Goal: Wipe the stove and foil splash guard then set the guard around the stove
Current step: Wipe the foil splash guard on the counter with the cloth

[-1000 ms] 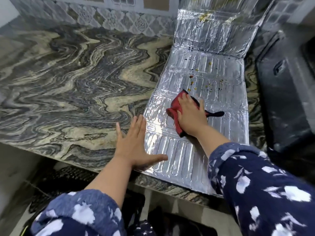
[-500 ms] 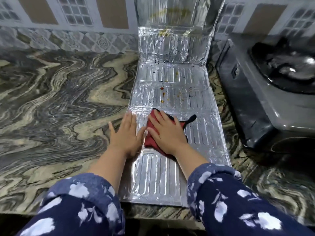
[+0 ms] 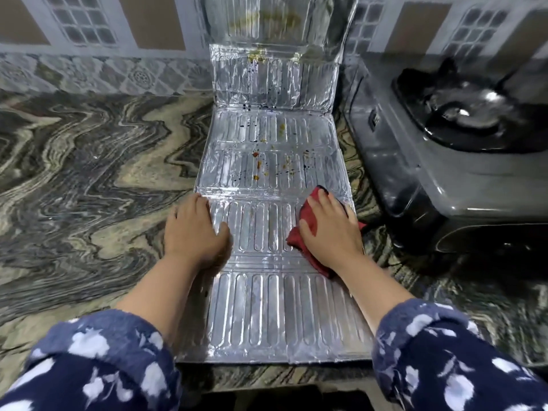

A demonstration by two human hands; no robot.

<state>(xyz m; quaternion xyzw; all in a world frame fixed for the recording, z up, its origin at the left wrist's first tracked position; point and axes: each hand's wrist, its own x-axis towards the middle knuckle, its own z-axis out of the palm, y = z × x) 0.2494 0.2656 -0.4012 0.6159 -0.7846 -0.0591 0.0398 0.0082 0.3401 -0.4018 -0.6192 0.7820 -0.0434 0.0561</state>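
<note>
Head view, worktop.

A: Guard (image 3: 267,315) laid flat along the worktop (image 3: 89,173), near end at the front edge, far end folded up against the back wall. Stove (image 3: 444,161) stands at the right side of the worktop, just beside the guard's right edge.

B: Hands?

A: Left hand (image 3: 192,232) rests flat on the guard's left edge, part on foil, part on the worktop; fingers straight and close together, holding nothing. It looks like a steadying press. Right hand (image 3: 329,232) lies palm down on the cloth (image 3: 308,221) at the guard's right edge, fingers spread a little and pressing the cloth to the foil, not curled round it.

B: What reads as done?

A: The two near panels show no spots, so I judge them wiped. Stove top looks glossy and dark, but it is blurred; cannot tell if it has been cleaned.

B: And left?

A: The panel past the cloth carries spots (image 3: 258,164), orange and dark. More marks on the next panel and a yellowish smear (image 3: 261,56) on the upright part by the wall. All of that is unwiped. The guard is not yet stood around the stove. My reading: perhaps halfway through the foil, with the setting-up step untouched.

B: Only one view?

A: Only the one.
</note>
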